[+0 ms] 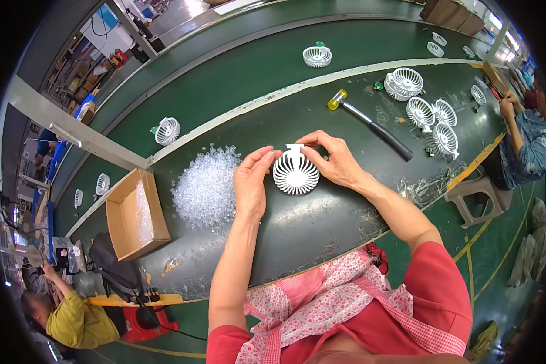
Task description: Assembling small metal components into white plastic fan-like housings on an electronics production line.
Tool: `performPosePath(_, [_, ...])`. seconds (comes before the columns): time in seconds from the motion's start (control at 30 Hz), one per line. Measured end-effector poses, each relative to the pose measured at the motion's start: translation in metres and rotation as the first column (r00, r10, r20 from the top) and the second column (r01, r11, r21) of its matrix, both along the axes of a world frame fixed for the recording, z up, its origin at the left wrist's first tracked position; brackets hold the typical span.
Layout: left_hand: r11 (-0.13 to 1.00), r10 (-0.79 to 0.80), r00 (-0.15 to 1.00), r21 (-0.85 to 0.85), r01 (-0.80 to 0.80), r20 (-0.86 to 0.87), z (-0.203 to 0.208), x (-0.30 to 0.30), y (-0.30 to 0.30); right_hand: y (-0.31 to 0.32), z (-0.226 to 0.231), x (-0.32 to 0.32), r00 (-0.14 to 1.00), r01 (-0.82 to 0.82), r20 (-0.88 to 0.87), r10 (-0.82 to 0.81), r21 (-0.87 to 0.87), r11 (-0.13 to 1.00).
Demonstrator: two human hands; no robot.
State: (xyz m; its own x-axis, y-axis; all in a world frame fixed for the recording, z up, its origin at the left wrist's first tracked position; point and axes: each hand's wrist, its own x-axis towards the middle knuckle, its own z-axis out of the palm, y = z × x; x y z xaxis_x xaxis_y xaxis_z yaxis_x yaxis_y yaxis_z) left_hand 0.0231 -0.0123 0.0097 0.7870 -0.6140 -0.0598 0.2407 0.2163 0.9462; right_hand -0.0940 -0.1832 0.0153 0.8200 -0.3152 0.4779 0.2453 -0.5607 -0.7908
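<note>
A white round finned housing [296, 176], perhaps a lamp heat sink, sits on the dark worktable in front of me, its flat tab pointing away. My right hand [341, 162] grips it at the tab, thumb and fingers bent round its right side. Close to the left of the tab is my left hand [252, 179], thumb and fingertips pinched together; whatever they hold is too small to make out. Beside that hand lies a heap of small clear plastic pieces [206, 188].
A yellow-headed hammer [370, 124] lies to the right, near several more white housings [446, 139]. At left stands an open cardboard box [122, 212] with clear pieces. Beyond the pale rail, a green conveyor [242, 82] carries housings. Co-workers sit at left [82, 321] and right [531, 142].
</note>
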Motion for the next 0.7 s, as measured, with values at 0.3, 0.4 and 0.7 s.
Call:
performPosePath(0.3, [0.996,-0.043,0.989,-0.088,0.03,-0.139,-0.007,-0.007,-0.003,0.01,-0.004,0.0,1.0,-0.017,0.01,0.017,0.014,1.0])
performPosePath(0.4, [0.996,-0.05,0.989,-0.084,0.038,-0.137,-0.005,-0.009,-0.004,0.011,-0.003,0.0,0.999,-0.032,0.015,0.032,-0.001,0.999])
performPosePath(0.7, [0.991,0.0,0.928,0.123,-0.049,0.372,-0.006,-0.012,-0.002,0.011,-0.007,-0.003,0.995,0.096,-0.009,-0.099,-0.171,0.981])
